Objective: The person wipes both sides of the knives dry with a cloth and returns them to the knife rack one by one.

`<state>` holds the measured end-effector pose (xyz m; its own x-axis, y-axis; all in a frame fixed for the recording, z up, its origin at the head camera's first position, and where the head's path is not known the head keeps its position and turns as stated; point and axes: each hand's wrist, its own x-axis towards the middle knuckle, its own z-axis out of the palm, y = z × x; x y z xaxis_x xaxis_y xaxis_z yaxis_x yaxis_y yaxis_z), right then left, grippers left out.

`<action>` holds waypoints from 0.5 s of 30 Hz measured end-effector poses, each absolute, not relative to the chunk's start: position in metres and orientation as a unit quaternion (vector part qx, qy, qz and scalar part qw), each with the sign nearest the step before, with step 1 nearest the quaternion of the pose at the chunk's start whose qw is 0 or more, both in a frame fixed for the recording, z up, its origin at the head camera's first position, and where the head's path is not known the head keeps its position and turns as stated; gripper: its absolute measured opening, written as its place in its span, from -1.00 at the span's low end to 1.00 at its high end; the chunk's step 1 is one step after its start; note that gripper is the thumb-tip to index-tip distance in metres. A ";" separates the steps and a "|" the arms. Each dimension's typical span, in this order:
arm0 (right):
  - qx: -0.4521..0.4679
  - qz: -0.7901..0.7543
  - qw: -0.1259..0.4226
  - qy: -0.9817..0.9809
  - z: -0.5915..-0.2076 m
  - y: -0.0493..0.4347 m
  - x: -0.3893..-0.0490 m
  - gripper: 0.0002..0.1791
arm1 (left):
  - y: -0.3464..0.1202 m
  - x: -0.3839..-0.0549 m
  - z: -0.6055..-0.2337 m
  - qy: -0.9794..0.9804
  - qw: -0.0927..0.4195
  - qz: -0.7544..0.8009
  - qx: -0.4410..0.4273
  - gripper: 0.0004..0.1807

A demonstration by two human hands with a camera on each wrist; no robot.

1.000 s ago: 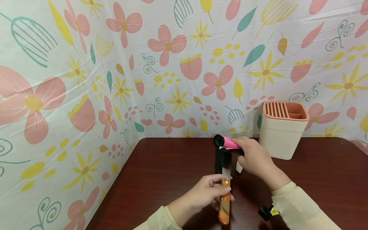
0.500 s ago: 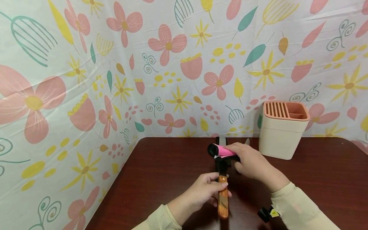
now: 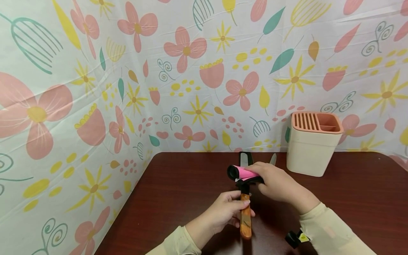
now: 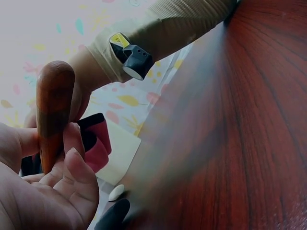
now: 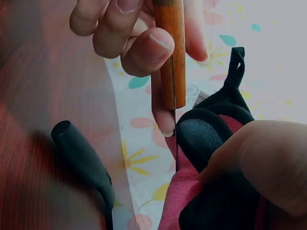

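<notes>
One knife (image 3: 245, 222), one cloth (image 3: 245, 172)

Flowered sheeting (image 3: 188, 88) fills the left side and top of the head view, and the dark table (image 3: 178, 184) spans the bottom from left of centre to the right edge. My left sleeve (image 3: 178, 243) comes up from the bottom edge. Below the middle of the frame, my left hand (image 3: 220, 214) has its thumb and fingers clamped on the knife's wooden handle, butt end lowest. Just above that, near the centre, is the cloth, pink with black edging and folded over. In the right wrist view, a thin strip of blade runs edge-on from the handle down to the cloth; how far it goes in is hidden from me. Above the cloth in the head view shows a grey piece (image 3: 245, 159) with black edges; I cannot tell whether it belongs to the knife.

Right of centre, my right hand (image 3: 277, 182) pinches the cloth. A slim grey tip (image 3: 273, 158) shows just above that hand. At the left of the right wrist view, a black handle (image 5: 84, 153) shows against the table. Toward the lower right of the head view come a small black camera (image 3: 292, 239) and my right sleeve (image 3: 331, 228). The cream holder (image 3: 312, 154), its top slotted, stands at the right.
</notes>
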<state>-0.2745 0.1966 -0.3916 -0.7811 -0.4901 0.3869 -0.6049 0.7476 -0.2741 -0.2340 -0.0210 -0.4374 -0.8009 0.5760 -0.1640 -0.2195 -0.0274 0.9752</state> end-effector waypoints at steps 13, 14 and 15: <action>0.329 0.196 0.112 -0.917 -0.386 0.194 -0.267 -0.38 | -0.022 -0.239 -0.440 0.638 0.276 0.711 0.105 -0.58; 0.332 0.198 0.110 -0.916 -0.386 0.194 -0.266 -0.37 | -0.023 -0.239 -0.440 0.638 0.274 0.712 0.104 -0.58; 0.336 0.199 0.108 -0.914 -0.385 0.193 -0.265 -0.37 | -0.023 -0.239 -0.440 0.638 0.273 0.712 0.103 -0.59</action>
<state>-0.2654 0.1934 -0.3853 -0.7509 -0.5710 0.3317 -0.6573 0.6948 -0.2920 -0.2391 -0.0228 -0.4397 -0.8303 0.5196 -0.2017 -0.2573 -0.0362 0.9657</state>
